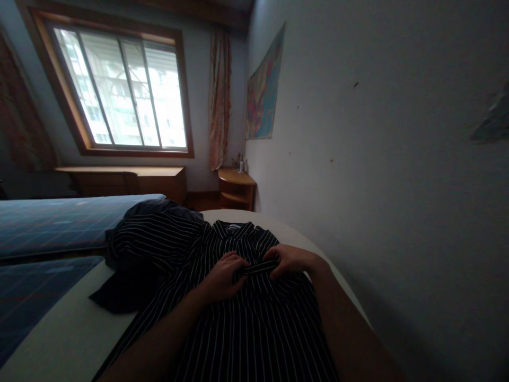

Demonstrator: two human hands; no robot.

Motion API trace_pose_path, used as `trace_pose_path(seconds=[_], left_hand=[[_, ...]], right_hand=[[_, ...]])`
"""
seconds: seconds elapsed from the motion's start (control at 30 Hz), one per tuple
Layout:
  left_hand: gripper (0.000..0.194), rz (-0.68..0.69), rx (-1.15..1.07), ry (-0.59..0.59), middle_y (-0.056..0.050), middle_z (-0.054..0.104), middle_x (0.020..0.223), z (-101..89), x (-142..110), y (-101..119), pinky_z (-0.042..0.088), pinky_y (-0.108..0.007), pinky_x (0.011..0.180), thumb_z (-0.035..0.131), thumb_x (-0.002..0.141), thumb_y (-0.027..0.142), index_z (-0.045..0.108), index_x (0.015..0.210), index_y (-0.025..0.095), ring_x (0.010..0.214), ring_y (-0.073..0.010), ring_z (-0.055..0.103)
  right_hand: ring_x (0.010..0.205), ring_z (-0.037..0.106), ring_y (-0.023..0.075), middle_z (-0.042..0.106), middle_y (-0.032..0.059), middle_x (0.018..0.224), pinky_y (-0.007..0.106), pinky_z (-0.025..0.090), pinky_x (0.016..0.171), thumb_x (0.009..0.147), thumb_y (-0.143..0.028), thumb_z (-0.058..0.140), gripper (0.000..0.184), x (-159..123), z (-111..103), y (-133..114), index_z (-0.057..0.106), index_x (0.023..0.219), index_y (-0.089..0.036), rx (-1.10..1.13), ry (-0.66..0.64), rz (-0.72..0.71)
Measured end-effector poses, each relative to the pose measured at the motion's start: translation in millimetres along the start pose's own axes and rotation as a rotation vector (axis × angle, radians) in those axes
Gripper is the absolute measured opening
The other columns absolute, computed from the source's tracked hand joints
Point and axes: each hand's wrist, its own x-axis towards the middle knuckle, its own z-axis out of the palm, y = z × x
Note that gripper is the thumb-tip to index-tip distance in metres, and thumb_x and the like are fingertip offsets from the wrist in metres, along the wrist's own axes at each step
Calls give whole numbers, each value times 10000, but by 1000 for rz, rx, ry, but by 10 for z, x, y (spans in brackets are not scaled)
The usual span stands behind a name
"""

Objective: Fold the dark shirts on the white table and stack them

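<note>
A black collared shirt (238,323) with thin white stripes lies spread on a pale table, its collar pointing away from me. Between my two hands runs a narrow folded band of the same striped cloth, level across the chest; whether it is a cuff or another part I cannot tell. My left hand (225,278) has its fingers closed on the left end of this band. At the right end, my right hand (292,260) pinches the cloth between thumb and fingers. Shadow and dark fabric hide some of the fingertips.
The pale table (75,323) has a rounded edge close to the right-hand wall (377,201). Bunched dark clothing (155,233) lies left of the shirt. Beyond stand a blue plaid mattress (59,223), a desk (159,183) under the window, and a corner shelf (237,183).
</note>
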Motion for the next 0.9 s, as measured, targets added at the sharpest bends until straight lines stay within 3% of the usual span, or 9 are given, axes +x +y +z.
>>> trace_pose_path(seconds=[0.1,0.17,0.27,0.33,0.4,0.47,0.63,0.77,0.9], left_hand=[[255,3,3,27,-31,719,1025,40,2,-19,336,-447,1141,537,822,175,592,1065,232,990,-187,662],[254,1,18,55,-37,719,1023,63,-3,-41,361,-449,1123,531,826,174,590,1067,227,1020,-201,656],[252,-23,25,111,-54,708,1043,90,-10,-81,450,-412,1031,523,841,182,587,1082,220,1062,-214,638],[280,-49,9,153,-61,699,1073,97,-7,-96,493,-374,956,514,854,186,571,1126,216,1037,-205,642],[317,-65,-18,199,-63,690,1100,90,0,-94,502,-353,922,499,863,180,547,1175,214,1012,-192,647],[309,-68,-43,234,-57,684,1080,68,5,-81,499,-338,901,476,863,162,546,1159,216,986,-183,646],[199,-31,-135,295,-36,649,874,-20,-36,-60,485,-305,747,421,800,131,547,937,201,806,-176,624],[195,-27,-256,294,-8,620,717,-63,-76,-54,443,-281,662,337,912,222,511,824,206,654,-153,593],[270,-90,-257,232,32,571,581,-68,-62,-32,409,-267,598,301,977,318,519,858,210,520,-134,549]], right_hand=[[1087,608,227,641,80,1251,293,464,946,552,-274,850,792,21,32,36,601,1299,-191,-9,69,22],[1059,617,218,646,89,1229,286,474,920,562,-273,848,809,36,37,59,581,1319,-173,22,64,39],[848,634,169,697,30,980,245,489,730,625,-303,813,571,22,-4,43,678,1167,-185,45,-5,29],[683,580,122,664,-13,779,215,429,589,694,-335,761,335,-31,-58,-22,726,988,-180,68,-73,4],[602,518,91,614,-33,681,201,372,531,745,-345,720,229,-114,-114,-138,721,882,-162,119,-116,-36],[602,515,81,610,-33,688,193,377,538,759,-354,718,233,-210,-155,-285,709,872,-151,188,-143,-91],[676,631,109,659,4,794,229,510,646,732,-495,757,424,-345,-171,-521,681,956,-144,442,-326,-124],[646,640,109,676,28,778,227,519,622,819,-524,673,400,-256,-158,-324,681,911,-135,409,-177,-59],[711,677,139,731,69,880,223,501,630,873,-334,624,229,-79,-128,54,712,956,-140,97,108,182]])
